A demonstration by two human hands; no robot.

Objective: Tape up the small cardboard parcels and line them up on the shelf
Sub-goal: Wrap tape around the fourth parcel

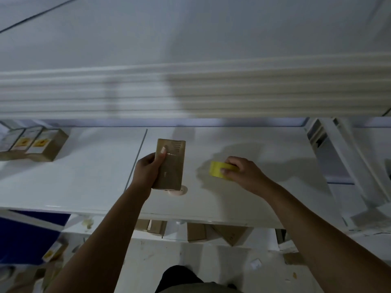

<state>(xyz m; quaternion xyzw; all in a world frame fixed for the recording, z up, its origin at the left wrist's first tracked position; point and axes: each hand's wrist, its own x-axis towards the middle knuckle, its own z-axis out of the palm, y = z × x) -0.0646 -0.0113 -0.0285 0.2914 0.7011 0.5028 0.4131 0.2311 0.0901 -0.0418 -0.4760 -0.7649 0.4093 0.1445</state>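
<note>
My left hand (148, 171) grips a small brown cardboard parcel (172, 166) above the white shelf (84, 176), thumb pressed on its top face. A strip of clear tape glints across the parcel near the thumb. To the right, my right hand (243, 172) holds a yellow roll of tape (218, 169) down at the shelf surface. A row of several taped parcels (40, 144) with yellow labels stands at the shelf's far left.
A white upper shelf edge (190, 92) runs across above. A small pinkish round object (177, 192) lies on the shelf under the held parcel. More cardboard boxes (222, 232) sit below the shelf. A white frame post (347, 155) stands at right.
</note>
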